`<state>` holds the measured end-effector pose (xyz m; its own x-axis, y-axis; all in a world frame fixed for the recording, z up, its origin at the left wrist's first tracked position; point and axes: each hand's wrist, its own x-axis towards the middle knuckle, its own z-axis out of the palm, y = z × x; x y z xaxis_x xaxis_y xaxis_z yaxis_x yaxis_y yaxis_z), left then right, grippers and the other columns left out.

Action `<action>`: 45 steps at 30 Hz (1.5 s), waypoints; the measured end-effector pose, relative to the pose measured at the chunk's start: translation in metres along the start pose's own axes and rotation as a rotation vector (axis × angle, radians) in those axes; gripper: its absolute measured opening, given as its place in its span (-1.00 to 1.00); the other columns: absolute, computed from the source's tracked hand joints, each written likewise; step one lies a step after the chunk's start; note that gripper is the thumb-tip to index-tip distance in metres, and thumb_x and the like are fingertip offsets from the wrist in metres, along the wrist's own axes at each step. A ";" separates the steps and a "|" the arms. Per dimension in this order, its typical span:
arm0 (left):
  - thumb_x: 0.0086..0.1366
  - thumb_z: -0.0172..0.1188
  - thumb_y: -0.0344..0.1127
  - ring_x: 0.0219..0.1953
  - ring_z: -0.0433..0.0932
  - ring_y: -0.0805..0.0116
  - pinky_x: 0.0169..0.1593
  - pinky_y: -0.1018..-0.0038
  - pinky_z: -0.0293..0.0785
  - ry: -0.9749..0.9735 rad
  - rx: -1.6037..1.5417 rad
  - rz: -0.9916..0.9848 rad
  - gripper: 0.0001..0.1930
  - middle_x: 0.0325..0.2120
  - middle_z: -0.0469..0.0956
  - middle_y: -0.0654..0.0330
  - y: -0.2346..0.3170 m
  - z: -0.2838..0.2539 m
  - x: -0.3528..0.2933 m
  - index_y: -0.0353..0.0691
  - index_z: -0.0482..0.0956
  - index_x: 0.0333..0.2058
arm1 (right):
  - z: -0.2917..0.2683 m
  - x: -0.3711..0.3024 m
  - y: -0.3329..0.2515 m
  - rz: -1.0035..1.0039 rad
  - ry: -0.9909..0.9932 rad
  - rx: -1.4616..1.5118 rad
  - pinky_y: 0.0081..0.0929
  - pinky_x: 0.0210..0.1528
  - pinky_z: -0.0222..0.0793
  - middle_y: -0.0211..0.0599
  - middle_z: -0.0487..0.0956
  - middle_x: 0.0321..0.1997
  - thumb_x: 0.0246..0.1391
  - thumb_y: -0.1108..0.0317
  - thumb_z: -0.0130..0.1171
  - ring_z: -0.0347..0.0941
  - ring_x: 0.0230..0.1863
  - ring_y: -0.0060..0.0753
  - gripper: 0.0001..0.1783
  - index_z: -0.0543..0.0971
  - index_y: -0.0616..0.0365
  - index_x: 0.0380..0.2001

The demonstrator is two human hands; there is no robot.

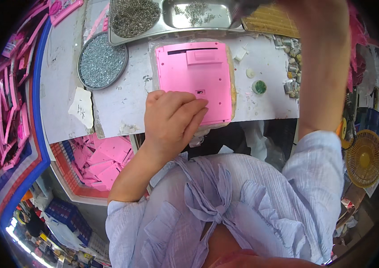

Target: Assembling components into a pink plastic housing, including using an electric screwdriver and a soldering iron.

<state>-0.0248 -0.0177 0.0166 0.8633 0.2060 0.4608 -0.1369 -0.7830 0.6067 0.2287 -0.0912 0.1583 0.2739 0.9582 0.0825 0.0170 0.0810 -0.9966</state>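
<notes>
A flat pink plastic casing (183, 73) lies on the worktable, with a dark slot near its far edge, a raised block and several small holes. My left hand (169, 114) rests on its near left part. The fingers are curled and pressed together; whatever they may pinch is hidden beneath them. My right hand (308, 9) reaches to the far edge of the view, blurred and partly cut off. Beside it is a dark, smeared shape (245, 8) over the metal tray (176, 35), which holds small screws (135, 18); I cannot make out the shape.
A round dish of silvery screws (102, 60) stands left of the casing. To the right are a small green-filled tub (259, 86) and several small loose parts (293, 67). Pink panels (104, 163) fill a crate below left; more pink parts (8, 107) lie in a blue-edged container.
</notes>
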 end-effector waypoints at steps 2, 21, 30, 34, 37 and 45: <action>0.05 0.42 -0.48 -0.33 0.55 0.32 -0.10 0.35 0.31 0.000 -0.058 0.027 -0.78 -0.39 0.59 0.29 0.000 0.005 0.007 -0.17 0.70 -0.27 | 0.021 -0.042 0.034 -0.143 0.144 0.127 -0.44 -0.29 0.41 -0.33 0.54 -0.39 0.17 0.27 0.26 0.47 -0.40 -0.39 -0.65 0.56 0.23 -0.04; 0.11 0.43 -0.18 -0.20 0.56 0.14 -0.03 0.22 0.29 0.158 0.087 -0.160 -0.70 -0.29 0.61 0.20 -0.093 -0.045 0.010 -0.12 0.68 -0.18 | 0.077 -0.071 0.069 -0.401 0.190 0.230 -0.53 -0.52 0.17 -0.61 0.33 -0.70 0.23 -0.02 0.26 0.21 -0.66 -0.60 -0.56 0.42 -0.01 -0.02; 0.17 0.34 -0.22 -0.25 0.59 0.21 -0.01 0.18 0.30 0.171 0.359 -0.451 -0.89 -0.37 0.63 0.27 -0.146 -0.078 0.014 -0.08 0.74 -0.41 | 0.073 -0.094 0.074 -0.387 0.257 0.183 -0.49 -0.48 0.20 -0.60 0.37 -0.66 0.22 0.01 0.27 0.23 -0.64 -0.61 -0.55 0.41 0.04 -0.02; 0.20 0.32 -0.27 -0.28 0.64 0.22 -0.12 0.32 0.45 0.193 0.537 -0.312 -0.88 -0.35 0.68 0.19 -0.165 -0.084 0.012 -0.15 0.73 -0.35 | 0.084 -0.111 0.069 -0.321 0.367 0.165 -0.47 -0.51 0.21 -0.60 0.35 -0.68 0.21 -0.02 0.30 0.24 -0.66 -0.59 -0.54 0.39 0.03 -0.07; 0.26 0.31 -0.28 -0.32 0.67 0.25 -0.17 0.40 0.54 0.194 0.516 -0.286 -0.85 -0.35 0.69 0.15 -0.182 -0.085 0.009 -0.22 0.71 -0.28 | 0.090 -0.126 0.063 -0.240 0.446 0.151 -0.47 -0.51 0.23 -0.60 0.34 -0.70 0.19 -0.05 0.34 0.26 -0.68 -0.58 -0.52 0.40 0.03 -0.10; 0.34 0.24 -0.18 -0.33 0.68 0.23 -0.16 0.34 0.50 0.163 0.544 -0.410 -0.78 -0.36 0.70 0.16 -0.181 -0.080 0.009 -0.20 0.70 -0.24 | 0.095 -0.157 0.069 -0.115 0.425 0.155 -0.48 -0.48 0.32 -0.60 0.39 -0.68 0.14 -0.05 0.40 0.33 -0.65 -0.59 -0.53 0.43 0.00 -0.15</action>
<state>-0.0314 0.1731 -0.0375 0.7035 0.5998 0.3813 0.4838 -0.7971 0.3613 0.0952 -0.2102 0.0774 0.6492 0.7455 0.1506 -0.0643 0.2512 -0.9658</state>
